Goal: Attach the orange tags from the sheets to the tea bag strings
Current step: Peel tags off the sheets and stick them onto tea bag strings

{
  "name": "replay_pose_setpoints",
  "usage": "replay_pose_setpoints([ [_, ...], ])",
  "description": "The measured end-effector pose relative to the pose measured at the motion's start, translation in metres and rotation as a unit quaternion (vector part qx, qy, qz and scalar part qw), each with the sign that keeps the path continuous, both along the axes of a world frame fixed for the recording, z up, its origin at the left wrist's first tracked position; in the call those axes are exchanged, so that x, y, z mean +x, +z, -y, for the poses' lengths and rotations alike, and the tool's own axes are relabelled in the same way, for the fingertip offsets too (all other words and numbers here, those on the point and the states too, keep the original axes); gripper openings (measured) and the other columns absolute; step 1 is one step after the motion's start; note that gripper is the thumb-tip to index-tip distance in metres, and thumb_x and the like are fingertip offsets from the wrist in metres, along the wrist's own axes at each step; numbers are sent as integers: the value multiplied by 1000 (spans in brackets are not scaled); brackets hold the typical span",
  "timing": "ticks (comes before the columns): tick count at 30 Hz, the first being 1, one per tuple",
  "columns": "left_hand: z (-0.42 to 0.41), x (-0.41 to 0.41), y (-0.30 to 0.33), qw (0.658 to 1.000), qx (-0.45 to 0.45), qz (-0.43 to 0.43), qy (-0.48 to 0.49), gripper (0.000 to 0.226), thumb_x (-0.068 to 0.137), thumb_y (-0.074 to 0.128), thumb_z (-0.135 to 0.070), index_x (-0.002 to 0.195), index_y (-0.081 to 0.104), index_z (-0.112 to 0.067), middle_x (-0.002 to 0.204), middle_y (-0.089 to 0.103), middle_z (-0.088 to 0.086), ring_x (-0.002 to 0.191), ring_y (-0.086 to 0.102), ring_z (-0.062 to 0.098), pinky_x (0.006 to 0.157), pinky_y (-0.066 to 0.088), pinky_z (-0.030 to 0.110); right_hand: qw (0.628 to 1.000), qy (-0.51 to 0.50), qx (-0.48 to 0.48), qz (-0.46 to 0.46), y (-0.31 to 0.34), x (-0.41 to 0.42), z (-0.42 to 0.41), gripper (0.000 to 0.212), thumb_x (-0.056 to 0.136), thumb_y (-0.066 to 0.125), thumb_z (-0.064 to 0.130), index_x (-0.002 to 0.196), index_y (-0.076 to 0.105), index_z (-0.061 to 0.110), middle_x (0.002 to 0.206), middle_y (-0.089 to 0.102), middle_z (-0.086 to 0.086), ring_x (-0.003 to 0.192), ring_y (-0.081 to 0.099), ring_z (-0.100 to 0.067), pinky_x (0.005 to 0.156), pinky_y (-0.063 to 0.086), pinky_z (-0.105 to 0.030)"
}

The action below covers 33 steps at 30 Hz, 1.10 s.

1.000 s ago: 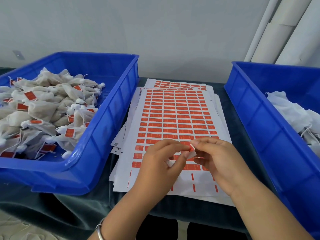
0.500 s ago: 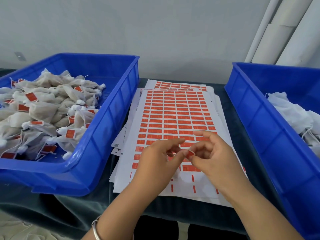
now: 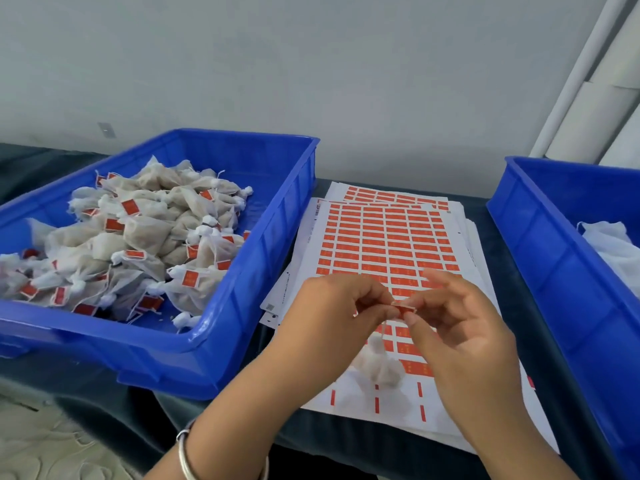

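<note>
A stack of white sheets printed with rows of orange tags lies in the middle of the dark table. Over its near part, my left hand and my right hand meet and both pinch one small orange tag. A thin string runs down from the tag to a white tea bag, which hangs blurred below my fingers over the sheet.
A blue crate on the left holds several tagged tea bags. Another blue crate on the right holds white bags. A grey wall stands behind, and white pipes rise at the far right.
The view has turned left and my hands have lifted a little. A tea bag now hangs into sight below the tag pinched between my fingers.
</note>
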<state>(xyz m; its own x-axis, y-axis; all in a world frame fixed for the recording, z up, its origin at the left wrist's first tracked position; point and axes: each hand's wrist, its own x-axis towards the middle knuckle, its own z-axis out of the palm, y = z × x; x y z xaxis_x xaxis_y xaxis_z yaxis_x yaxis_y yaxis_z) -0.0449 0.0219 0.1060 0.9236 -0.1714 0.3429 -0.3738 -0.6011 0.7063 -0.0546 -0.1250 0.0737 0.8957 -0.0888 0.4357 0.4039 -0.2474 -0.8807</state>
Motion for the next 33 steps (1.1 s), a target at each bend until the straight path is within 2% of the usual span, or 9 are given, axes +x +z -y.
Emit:
replay_pose_setpoints([
  [2, -6, -3, 12, 999, -6, 30, 29, 15, 83, 67, -28, 74, 60, -37, 60, 55, -23, 69, 54, -10, 60, 42, 3, 1000, -2, 25, 6, 5, 0, -5, 38, 73, 68, 26, 104, 56, 42, 89, 68, 23, 86, 65, 2, 69, 48, -4],
  [6, -30, -3, 42, 979, -127, 115, 115, 13, 81, 65, -27, 73, 61, -38, 68, 67, -17, 66, 65, 0, 61, 53, 13, 999, 9, 37, -14, 4, -1, -13, 38, 76, 71, 7, 93, 60, 40, 83, 69, 22, 81, 65, 2, 62, 50, -6],
  [10, -65, -2, 66, 940, -215, 199, 175, 14, 85, 67, -22, 75, 63, -32, 71, 71, -15, 67, 69, 3, 62, 55, 18, 998, 23, 38, -46, 0, -4, -22, 26, 66, 66, 30, 90, 61, 38, 82, 70, 23, 81, 66, 2, 69, 50, -22],
  [15, -111, -4, 70, 913, -155, 244, 289, 15, 83, 69, -30, 72, 60, -34, 67, 67, -25, 65, 68, 3, 67, 57, 29, 995, 36, 77, -50, -6, -7, -28, 20, 70, 57, 29, 89, 63, 32, 74, 71, 14, 72, 67, -4, 55, 49, -8],
  [17, -128, -4, 64, 909, -109, 209, 344, 16, 81, 69, -38, 68, 60, -35, 65, 66, -26, 65, 67, 7, 67, 54, 33, 994, 44, 82, -51, -9, -7, -28, 20, 73, 55, 27, 90, 64, 28, 73, 71, 11, 70, 67, -6, 58, 47, -4],
  [20, -143, -6, 49, 912, -17, 117, 392, 18, 79, 69, -39, 65, 60, -32, 57, 64, -21, 59, 61, 2, 56, 41, 21, 994, 52, 78, -62, -13, -6, -28, 22, 75, 51, 33, 91, 66, 28, 74, 71, 9, 71, 67, -8, 60, 47, -4],
  [25, -141, -7, 22, 925, 104, -63, 359, 11, 89, 59, -16, 96, 66, -22, 77, 63, -16, 68, 58, 6, 59, 39, 20, 984, 94, 42, -143, -18, -3, -30, 33, 72, 45, 43, 92, 66, 27, 78, 71, 11, 74, 66, -8, 59, 51, -12],
  [29, -110, -15, 21, 946, 51, 14, 321, 27, 88, 56, -12, 109, 64, -26, 97, 66, -16, 89, 59, 5, 80, 39, 20, 976, 122, -20, -181, -15, -4, -24, 36, 70, 43, 51, 94, 63, 34, 84, 67, 24, 82, 63, 2, 67, 50, -8],
  [33, -44, -19, 13, 987, 62, -6, 151, 22, 86, 56, -26, 98, 61, -44, 88, 56, -38, 84, 54, -17, 64, 34, -7, 980, 94, -46, -167, 9, -7, 0, 32, 71, 44, 54, 93, 62, 39, 90, 64, 33, 85, 62, 9, 66, 49, -6],
])
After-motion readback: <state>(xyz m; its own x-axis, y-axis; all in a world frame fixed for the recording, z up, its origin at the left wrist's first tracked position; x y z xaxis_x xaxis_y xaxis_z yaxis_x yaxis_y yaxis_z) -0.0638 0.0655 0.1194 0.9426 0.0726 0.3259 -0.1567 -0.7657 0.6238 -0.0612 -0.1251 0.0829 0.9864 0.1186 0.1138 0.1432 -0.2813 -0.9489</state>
